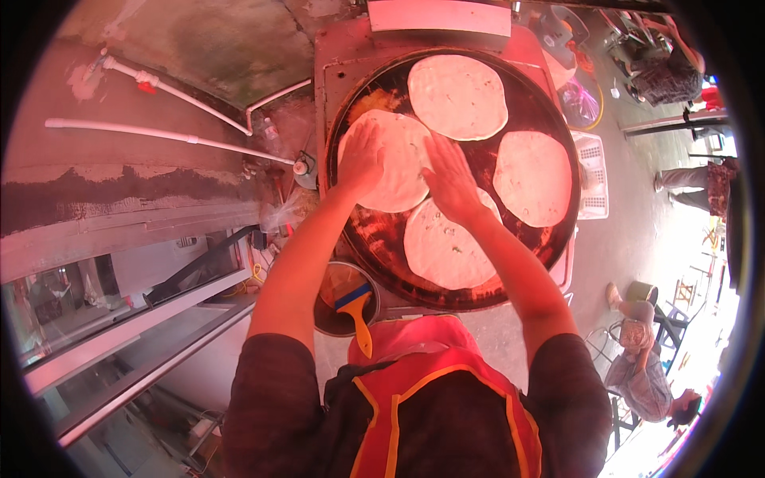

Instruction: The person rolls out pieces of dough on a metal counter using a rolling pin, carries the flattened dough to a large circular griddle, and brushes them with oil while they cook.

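A large round griddle pan (478,173) with a dark, oily surface lies before me, bearing several pale dough flatbreads. My left hand (363,156) rests palm down on the left flatbread (400,161), fingers stretched out. At that bread's right edge is my right hand (451,176), its fingers extended and touching or nearly touching the rim of the dough. Its wrist passes above the near flatbread (448,251) and hides part of it. Another flatbread (457,95) lies at the far side, and one more flatbread (533,179) at the right. Neither hand grips anything.
Left of my body, a pot (323,310) holds a brush (357,316) with a yellow handle. A white plastic basket (594,173) stands right of the griddle. White pipes (179,134) run along the left wall. A seated person (639,370) and other people are at the right.
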Demonstrator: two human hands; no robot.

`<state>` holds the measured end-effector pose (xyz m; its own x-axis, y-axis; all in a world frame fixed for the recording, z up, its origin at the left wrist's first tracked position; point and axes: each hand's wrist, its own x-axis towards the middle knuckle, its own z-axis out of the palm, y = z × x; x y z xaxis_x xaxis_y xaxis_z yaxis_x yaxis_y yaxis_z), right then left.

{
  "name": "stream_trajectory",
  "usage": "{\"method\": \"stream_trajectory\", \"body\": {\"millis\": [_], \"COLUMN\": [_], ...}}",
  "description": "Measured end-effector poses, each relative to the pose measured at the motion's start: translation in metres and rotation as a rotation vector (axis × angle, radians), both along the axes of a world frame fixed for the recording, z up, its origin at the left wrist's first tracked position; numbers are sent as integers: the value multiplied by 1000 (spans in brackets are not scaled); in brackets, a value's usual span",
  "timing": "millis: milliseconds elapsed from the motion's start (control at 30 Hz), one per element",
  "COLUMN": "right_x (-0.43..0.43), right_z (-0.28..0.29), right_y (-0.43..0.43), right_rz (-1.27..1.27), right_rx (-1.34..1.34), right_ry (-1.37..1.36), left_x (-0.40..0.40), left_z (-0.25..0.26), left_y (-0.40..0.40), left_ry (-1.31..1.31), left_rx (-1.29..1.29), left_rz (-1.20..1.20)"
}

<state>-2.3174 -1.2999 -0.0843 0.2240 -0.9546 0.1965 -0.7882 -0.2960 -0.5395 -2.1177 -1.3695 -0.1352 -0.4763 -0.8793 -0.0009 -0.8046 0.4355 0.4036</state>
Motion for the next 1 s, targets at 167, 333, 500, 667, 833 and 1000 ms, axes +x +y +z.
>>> {"method": "stream_trajectory", "body": {"millis": [167, 333, 500, 667, 833, 1000], "right_x": [-44, -47, -56, -61, -64, -62], "right_z": [-27, -39, -31, -45, -57, -53], "right_y": [91, 107, 104, 110, 123, 121], "right_rz": [46, 24, -18, -9, -121, -168], "right_rx": [104, 72, 102, 74, 83, 127], "right_ry": [138, 96, 121, 281, 249, 213], "left_x": [-36, -88, -115, -121, -116, -113], "left_z": [47, 75, 16, -26, -18, -1], "left_y": [54, 112, 149, 186, 192, 177], "left_ry": [163, -128, 182, -46, -149, -156], "left_rx": [-236, 271, 45, -41, -65, -59], "left_rz": [-349, -381, 22, 138, 21, -107]}}
